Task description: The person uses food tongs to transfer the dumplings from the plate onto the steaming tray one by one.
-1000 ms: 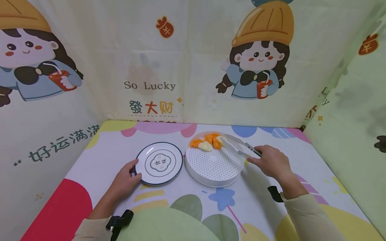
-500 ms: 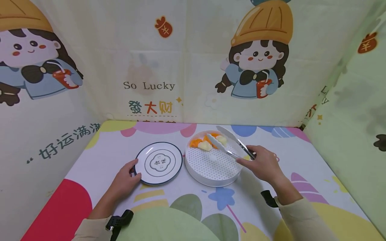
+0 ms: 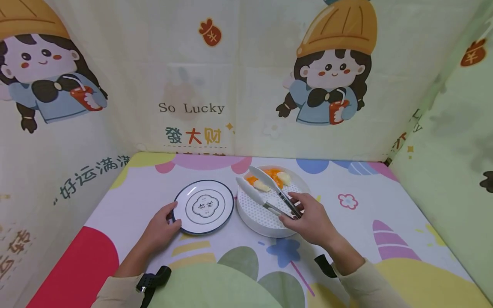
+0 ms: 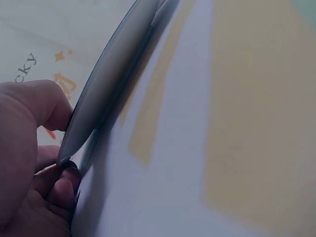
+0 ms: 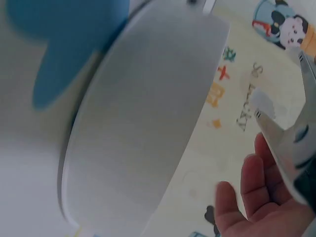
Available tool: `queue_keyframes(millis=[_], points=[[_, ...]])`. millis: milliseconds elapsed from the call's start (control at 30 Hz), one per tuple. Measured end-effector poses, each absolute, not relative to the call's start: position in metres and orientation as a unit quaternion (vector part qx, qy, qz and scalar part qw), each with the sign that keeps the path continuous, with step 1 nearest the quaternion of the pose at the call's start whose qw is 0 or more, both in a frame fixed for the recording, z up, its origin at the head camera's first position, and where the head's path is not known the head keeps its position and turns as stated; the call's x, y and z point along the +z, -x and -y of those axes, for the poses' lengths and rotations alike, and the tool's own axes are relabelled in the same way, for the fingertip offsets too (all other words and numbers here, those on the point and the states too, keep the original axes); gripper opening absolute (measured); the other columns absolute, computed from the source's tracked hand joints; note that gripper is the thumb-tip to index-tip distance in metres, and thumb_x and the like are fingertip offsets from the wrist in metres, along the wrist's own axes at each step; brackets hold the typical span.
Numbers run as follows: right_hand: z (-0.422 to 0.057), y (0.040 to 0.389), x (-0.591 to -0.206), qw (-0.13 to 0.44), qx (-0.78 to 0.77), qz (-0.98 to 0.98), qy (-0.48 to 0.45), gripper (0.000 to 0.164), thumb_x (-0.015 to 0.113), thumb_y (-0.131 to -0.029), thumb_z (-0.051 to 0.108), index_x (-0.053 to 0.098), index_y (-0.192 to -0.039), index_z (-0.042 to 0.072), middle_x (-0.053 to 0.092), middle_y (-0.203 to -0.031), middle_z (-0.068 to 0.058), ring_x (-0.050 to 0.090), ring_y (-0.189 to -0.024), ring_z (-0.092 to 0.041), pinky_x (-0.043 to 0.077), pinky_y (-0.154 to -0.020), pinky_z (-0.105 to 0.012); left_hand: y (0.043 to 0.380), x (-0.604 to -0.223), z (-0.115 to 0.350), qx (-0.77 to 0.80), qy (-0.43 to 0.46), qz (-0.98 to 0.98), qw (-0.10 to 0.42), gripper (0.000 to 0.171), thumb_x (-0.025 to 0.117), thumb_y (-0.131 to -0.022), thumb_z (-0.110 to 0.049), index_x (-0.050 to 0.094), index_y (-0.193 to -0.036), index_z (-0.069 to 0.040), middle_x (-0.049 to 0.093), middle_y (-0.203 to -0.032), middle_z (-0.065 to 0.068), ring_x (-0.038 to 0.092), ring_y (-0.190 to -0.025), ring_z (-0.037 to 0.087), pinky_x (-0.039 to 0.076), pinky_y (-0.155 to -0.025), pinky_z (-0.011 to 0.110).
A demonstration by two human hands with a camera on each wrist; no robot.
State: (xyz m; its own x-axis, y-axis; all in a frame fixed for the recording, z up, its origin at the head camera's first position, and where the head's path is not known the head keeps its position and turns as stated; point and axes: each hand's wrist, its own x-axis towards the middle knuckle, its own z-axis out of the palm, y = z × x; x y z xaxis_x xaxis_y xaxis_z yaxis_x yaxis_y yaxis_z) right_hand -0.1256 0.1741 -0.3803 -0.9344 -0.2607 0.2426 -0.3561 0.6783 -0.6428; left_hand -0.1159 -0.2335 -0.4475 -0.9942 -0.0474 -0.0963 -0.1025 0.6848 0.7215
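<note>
My left hand [image 3: 159, 229] grips the left rim of a white plate [image 3: 223, 209] with a dark blue edge and printed characters. The left wrist view shows this plate [image 4: 106, 74] edge-on, fingers [image 4: 52, 101] at its rim. My right hand [image 3: 313, 222] holds metal tongs [image 3: 268, 182], their two arms spread above a round white steamer tray with a perforated base [image 3: 262, 229]. Nothing shows between the tong tips. Orange pieces [image 3: 275, 173] and pale pieces [image 3: 284, 178] lie at the tray's far side, partly hidden by the tongs. The tray's side wall [image 5: 138, 118] fills the right wrist view.
Plate and tray stand side by side on a colourful printed tablecloth [image 3: 208, 291]. Behind the table and along both sides hang pale printed cloths [image 3: 254, 77]. A dark strap and device [image 3: 154, 280] sit on the left wrist.
My right hand has moved left and nearer with the tongs, whose tips passed from the tray's right side over the food pieces to its left rim. The left hand and plate stay put.
</note>
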Motion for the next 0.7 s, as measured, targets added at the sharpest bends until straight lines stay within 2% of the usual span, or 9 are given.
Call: queue_keyframes(millis=[133, 267, 700], points=[[-0.157, 0.116, -0.384, 0.066, 0.375, 0.904, -0.195, 0.059, 0.082, -0.076, 0.027, 0.061, -0.127, 0.006, 0.057, -0.099, 0.003, 0.052, -0.09, -0.018, 0.048, -0.074, -0.034, 0.117, -0.447, 0.233, 0.395, 0.043, -0.917, 0.034, 0.069, 0.053, -0.091, -0.013, 0.029, -0.152, 0.01, 0.034, -0.151, 0.032, 0.036, -0.136, 0.043, 0.03, -0.111, 0.056], [-0.142, 0.109, -0.385, 0.058, 0.396, 0.893, -0.207, 0.055, 0.083, -0.075, 0.027, 0.061, -0.122, 0.01, 0.052, -0.094, 0.006, 0.049, -0.081, -0.015, 0.044, -0.066, -0.028, 0.116, -0.448, 0.232, 0.393, 0.052, -0.917, 0.04, 0.07, 0.053, -0.091, -0.013, 0.028, -0.152, 0.009, 0.034, -0.151, 0.032, 0.035, -0.136, 0.042, 0.029, -0.111, 0.056], [-0.106, 0.096, -0.399, 0.031, 0.392, 0.885, -0.25, 0.057, 0.085, -0.077, 0.036, 0.061, -0.123, 0.011, 0.046, -0.087, 0.008, 0.046, -0.074, -0.011, 0.043, -0.062, -0.025, 0.116, -0.447, 0.231, 0.39, 0.054, -0.918, 0.044, 0.069, 0.054, -0.093, -0.014, 0.028, -0.152, 0.009, 0.033, -0.152, 0.031, 0.034, -0.138, 0.042, 0.027, -0.112, 0.056]])
